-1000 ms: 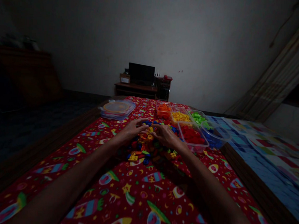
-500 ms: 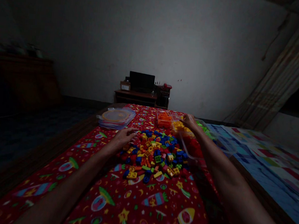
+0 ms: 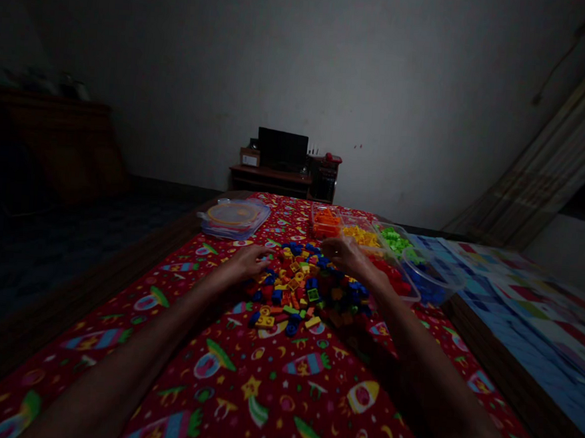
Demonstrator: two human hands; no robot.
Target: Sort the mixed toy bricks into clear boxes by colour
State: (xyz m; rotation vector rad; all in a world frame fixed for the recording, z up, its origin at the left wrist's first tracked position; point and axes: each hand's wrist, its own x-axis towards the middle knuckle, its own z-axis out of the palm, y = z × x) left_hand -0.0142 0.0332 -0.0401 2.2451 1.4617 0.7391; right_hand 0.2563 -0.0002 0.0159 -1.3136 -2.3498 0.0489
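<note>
A heap of mixed toy building blocks [image 3: 295, 279] in yellow, blue, red, green and orange lies on the red patterned cloth [image 3: 280, 392]. At its left edge is my left hand [image 3: 250, 261], fingers curled together; what they hold, if anything, is too dark and small to make out. Over the heap's back right side hangs my right hand [image 3: 346, 255], slightly blurred, fingers loosely apart and nothing visible in them. Just beyond it, clear boxes hold sorted blocks: orange blocks [image 3: 326, 223], yellow blocks [image 3: 360, 236], green blocks [image 3: 395, 241], red blocks [image 3: 391, 276] and blue blocks [image 3: 425, 285].
Stacked clear lids [image 3: 235, 216] lie at the back left of the cloth. A desk [image 3: 270, 175] with a monitor [image 3: 282, 149] stands against the wall. To the right is a bed surface with a checked quilt [image 3: 543, 283]. The room is dim.
My right hand has moved from above the yellow blocks' box back left and nearer, over the heap. My left hand's fingers have drawn together at the heap's edge. The view has shifted slightly.
</note>
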